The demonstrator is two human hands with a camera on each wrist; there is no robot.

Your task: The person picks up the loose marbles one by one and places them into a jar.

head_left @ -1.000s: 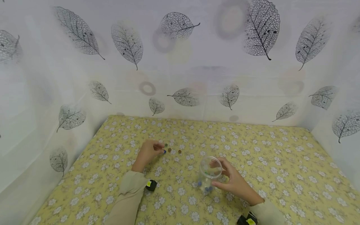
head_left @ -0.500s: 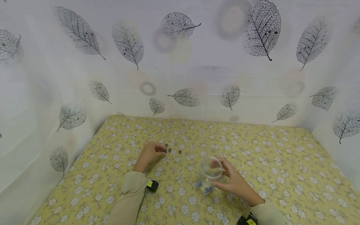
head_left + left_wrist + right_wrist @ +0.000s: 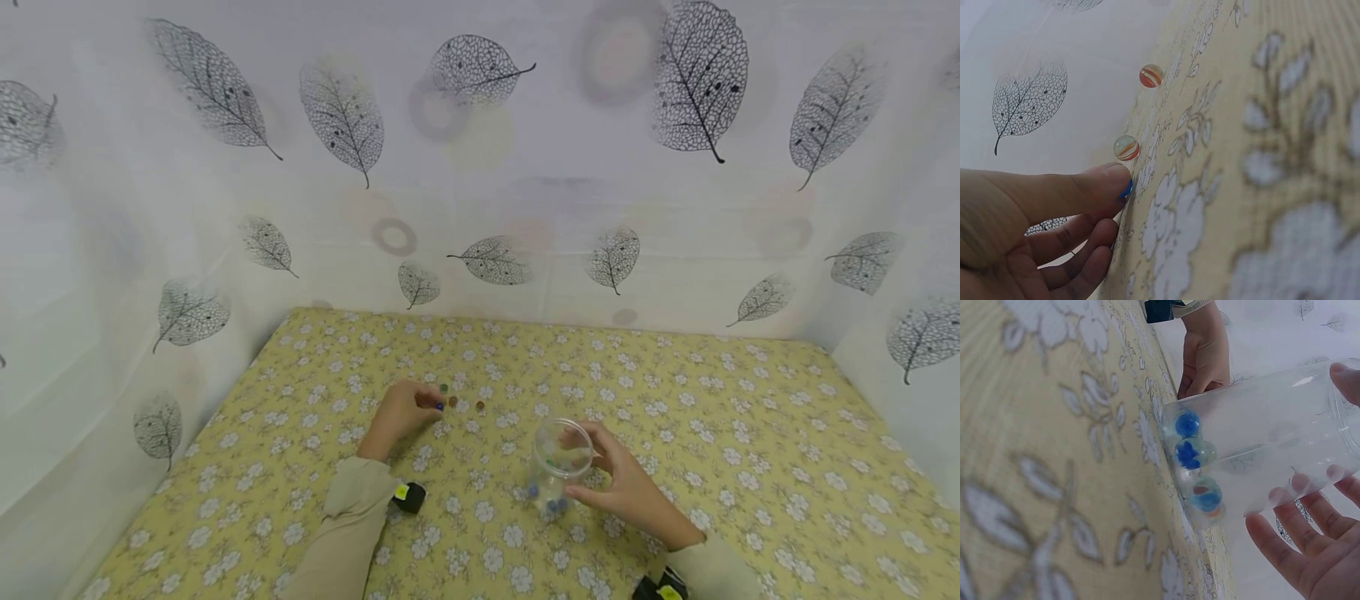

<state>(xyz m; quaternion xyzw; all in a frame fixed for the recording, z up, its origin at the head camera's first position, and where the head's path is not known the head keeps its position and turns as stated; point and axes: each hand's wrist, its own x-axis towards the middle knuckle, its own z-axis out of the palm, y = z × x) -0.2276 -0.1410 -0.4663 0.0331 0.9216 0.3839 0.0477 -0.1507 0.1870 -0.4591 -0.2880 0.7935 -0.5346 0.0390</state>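
Note:
My left hand [image 3: 403, 414] is low over the flowered cloth, pinching a blue marble [image 3: 1127, 188] between thumb and forefinger. Most of that marble is hidden behind the thumb in the left wrist view. An orange-striped clear marble [image 3: 1127, 148] lies just beyond the fingertips, and a second striped marble [image 3: 1151, 75] farther off. Beside them in the head view is a greenish marble [image 3: 443, 388]. My right hand [image 3: 622, 483] holds an upright, lidless clear jar [image 3: 1260, 428] from its right side, thumb and fingers around the wall. Several marbles [image 3: 1189, 453], mostly blue, sit at its bottom.
A yellow cloth with white flowers [image 3: 712, 417] covers the table. White sheeting printed with dark leaves [image 3: 525, 192] hangs behind the table and along both sides. Black wrist cameras [image 3: 409, 497] are strapped at both sleeves.
The left hand has shifted slightly right and toward me, and its thumb and forefinger have closed on the blue marble. The right hand and the jar have stayed in place.

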